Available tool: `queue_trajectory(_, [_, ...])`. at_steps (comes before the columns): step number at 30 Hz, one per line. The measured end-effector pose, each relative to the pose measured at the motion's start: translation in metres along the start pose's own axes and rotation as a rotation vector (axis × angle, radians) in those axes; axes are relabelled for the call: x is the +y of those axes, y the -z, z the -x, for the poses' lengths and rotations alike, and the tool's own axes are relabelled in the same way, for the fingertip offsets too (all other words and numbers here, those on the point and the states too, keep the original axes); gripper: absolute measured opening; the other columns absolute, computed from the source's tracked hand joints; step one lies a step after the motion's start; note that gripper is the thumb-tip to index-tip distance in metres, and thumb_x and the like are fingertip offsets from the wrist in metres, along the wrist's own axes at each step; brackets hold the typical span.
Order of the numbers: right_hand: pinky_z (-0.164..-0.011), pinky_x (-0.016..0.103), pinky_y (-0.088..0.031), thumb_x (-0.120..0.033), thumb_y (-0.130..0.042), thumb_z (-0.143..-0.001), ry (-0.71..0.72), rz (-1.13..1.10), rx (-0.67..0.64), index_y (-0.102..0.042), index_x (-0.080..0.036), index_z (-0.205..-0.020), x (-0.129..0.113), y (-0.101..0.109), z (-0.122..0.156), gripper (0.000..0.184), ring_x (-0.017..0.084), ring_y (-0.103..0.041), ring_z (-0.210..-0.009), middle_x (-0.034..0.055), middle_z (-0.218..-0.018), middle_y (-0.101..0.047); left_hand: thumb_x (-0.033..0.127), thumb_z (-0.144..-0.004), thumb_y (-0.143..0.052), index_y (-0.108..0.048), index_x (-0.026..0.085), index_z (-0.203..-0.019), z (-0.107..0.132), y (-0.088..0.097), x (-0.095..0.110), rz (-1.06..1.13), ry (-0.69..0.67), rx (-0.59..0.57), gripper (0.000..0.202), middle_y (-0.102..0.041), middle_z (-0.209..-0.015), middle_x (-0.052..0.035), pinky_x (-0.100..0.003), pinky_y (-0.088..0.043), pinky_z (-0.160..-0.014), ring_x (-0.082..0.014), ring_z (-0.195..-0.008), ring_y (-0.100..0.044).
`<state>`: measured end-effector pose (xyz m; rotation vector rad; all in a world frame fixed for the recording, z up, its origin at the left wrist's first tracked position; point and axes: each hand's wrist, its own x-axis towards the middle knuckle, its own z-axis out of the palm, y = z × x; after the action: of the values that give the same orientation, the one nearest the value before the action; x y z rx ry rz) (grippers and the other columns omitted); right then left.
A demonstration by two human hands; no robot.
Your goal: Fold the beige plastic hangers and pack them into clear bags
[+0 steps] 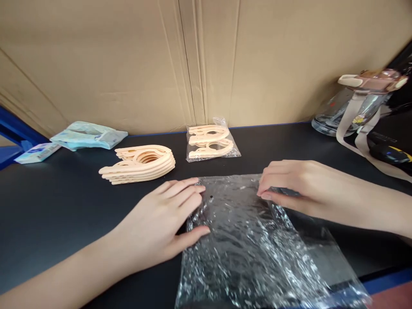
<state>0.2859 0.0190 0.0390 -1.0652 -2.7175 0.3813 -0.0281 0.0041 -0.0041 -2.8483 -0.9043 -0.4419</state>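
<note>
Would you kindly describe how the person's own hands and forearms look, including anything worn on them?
The left hand and right hand are ungloved, with slender fingers and no visible rings. Both forearms are bare where seen: no sleeves, watch or bracelet show.

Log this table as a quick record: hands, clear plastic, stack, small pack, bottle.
Clear plastic: crinkled, near side
Left hand: spread on the plastic's left edge
Right hand: fingertips at the plastic's upper right corner; grip unclear
Small pack: beige pieces in clear wrap
Stack: similar pieces, unwrapped, left of the pack
Bottle: far right, with a strap
</note>
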Motion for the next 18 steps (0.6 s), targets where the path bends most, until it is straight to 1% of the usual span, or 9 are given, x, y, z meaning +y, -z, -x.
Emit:
queue_trajectory(3, [-0.069,0.031,-0.043,-0.036,-0.048,-0.099,-0.034,0.035,-0.14,-0.063,-0.025,-0.083,0.017,-0.001,0.001,0.024,0.018,-0.063,-0.076,0.0007,-0.086,-0.068,0.048,-0.1,-0.049,-0.059,0.017,-0.119,0.004,0.003,-0.014,0.017,0.103,-0.093,0.037,-0.064,-0.135,-0.0118,-0.045,-0.05,-0.101,-0.0278,-0.126,-0.059])
queue_trajectory(5, [-0.066,0.031,-0.042,-0.038,-0.05,-0.098,-0.06,0.064,-0.166,-0.062,-0.025,-0.08,0.023,-0.002,0.005,0.025,0.018,-0.062,-0.073,0.0003,-0.083,-0.067,0.047,-0.101,-0.045,-0.058,0.017,-0.127,0.007,0.005,-0.016,0.015,0.141,-0.143,0.042,-0.06,-0.142,-0.0126,-0.046,-0.05,-0.104,-0.0279,-0.13,-0.057])
queue_trajectory(7, [-0.064,0.032,-0.04,-0.042,-0.05,-0.098,-0.092,0.097,-0.164,-0.061,-0.024,-0.077,0.025,-0.002,0.01,0.03,0.018,-0.061,-0.069,0.0002,-0.08,-0.065,0.046,-0.103,-0.042,-0.051,0.018,-0.14,0.009,0.005,-0.014,-0.009,0.146,-0.167,0.047,-0.053,-0.15,-0.0122,-0.047,-0.047,-0.109,-0.0276,-0.136,-0.052])
queue_trajectory(10, [-0.061,0.032,-0.037,-0.044,-0.05,-0.098,-0.132,0.122,-0.184,-0.056,-0.024,-0.071,0.02,-0.003,0.014,0.035,0.017,-0.058,-0.064,-0.0008,-0.072,-0.062,0.047,-0.103,-0.041,-0.038,0.018,-0.152,0.014,0.005,-0.008,-0.07,0.137,-0.193,0.057,-0.04,-0.159,-0.0115,-0.047,-0.044,-0.113,-0.0278,-0.142,-0.045])
queue_trajectory(11, [-0.061,0.032,-0.036,-0.043,-0.049,-0.099,-0.142,0.125,-0.194,-0.054,-0.023,-0.068,0.017,-0.003,0.014,0.037,0.017,-0.057,-0.062,-0.001,-0.068,-0.061,0.048,-0.103,-0.041,-0.038,0.017,-0.153,0.015,0.005,-0.007,-0.092,0.129,-0.192,0.059,-0.039,-0.159,-0.0121,-0.048,-0.045,-0.112,-0.0288,-0.142,-0.045])
queue_trajectory(14, [-0.061,0.032,-0.037,-0.043,-0.044,-0.102,-0.14,0.078,-0.202,-0.05,-0.022,-0.065,0.007,-0.005,0.007,0.043,0.016,-0.056,-0.06,-0.0009,-0.064,-0.058,0.051,-0.102,-0.039,-0.043,0.012,-0.149,0.017,0.004,-0.002,-0.131,0.126,-0.167,0.062,-0.045,-0.155,-0.0151,-0.051,-0.048,-0.109,-0.0316,-0.139,-0.049])
queue_trajectory(16, [-0.062,0.031,-0.039,-0.043,-0.041,-0.103,-0.108,-0.012,-0.18,-0.053,-0.022,-0.067,0.001,-0.007,0.001,0.044,0.015,-0.056,-0.061,-0.001,-0.065,-0.058,0.054,-0.101,-0.039,-0.044,0.011,-0.149,0.019,0.002,-0.002,-0.112,0.138,-0.161,0.064,-0.045,-0.155,-0.0152,-0.05,-0.046,-0.11,-0.0315,-0.141,-0.046])
queue_trajectory(18, [-0.067,0.031,-0.044,-0.042,-0.038,-0.104,-0.051,-0.116,-0.141,-0.063,-0.021,-0.079,-0.003,-0.009,-0.006,0.042,0.016,-0.059,-0.067,0.0003,-0.073,-0.061,0.056,-0.1,-0.041,-0.037,0.015,-0.153,0.021,-0.001,-0.003,-0.067,0.151,-0.163,0.068,-0.038,-0.16,-0.0122,-0.048,-0.042,-0.115,-0.0299,-0.147,-0.036])
